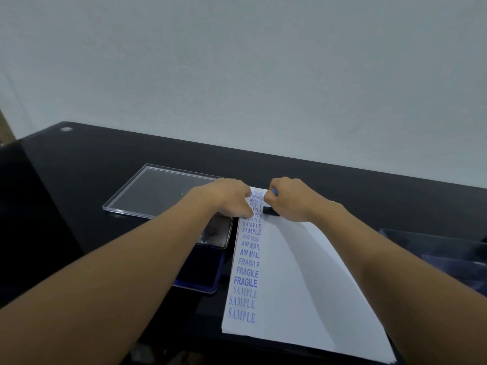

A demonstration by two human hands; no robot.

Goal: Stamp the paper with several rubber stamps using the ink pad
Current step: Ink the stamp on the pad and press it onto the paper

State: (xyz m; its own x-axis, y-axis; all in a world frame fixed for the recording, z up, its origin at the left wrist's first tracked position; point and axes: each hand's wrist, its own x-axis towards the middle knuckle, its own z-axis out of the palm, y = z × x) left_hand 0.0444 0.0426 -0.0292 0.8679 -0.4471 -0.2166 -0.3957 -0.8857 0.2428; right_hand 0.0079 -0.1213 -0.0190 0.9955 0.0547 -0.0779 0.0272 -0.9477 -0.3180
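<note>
Paper point(303, 272): first column full; right hand point(292, 201) grips stamp point(270, 210) starting next column, left hand point(229, 198) loosely spread, steadying paper.

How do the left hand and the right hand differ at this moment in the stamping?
The left hand holds nothing, while the right hand grips a stamp. The left hand's fingers rest fairly straight on the printed column of the paper; the right hand's fingers are curled, with the stamp's black base down on the sheet. Both hands are close together at the paper's far end.
</note>
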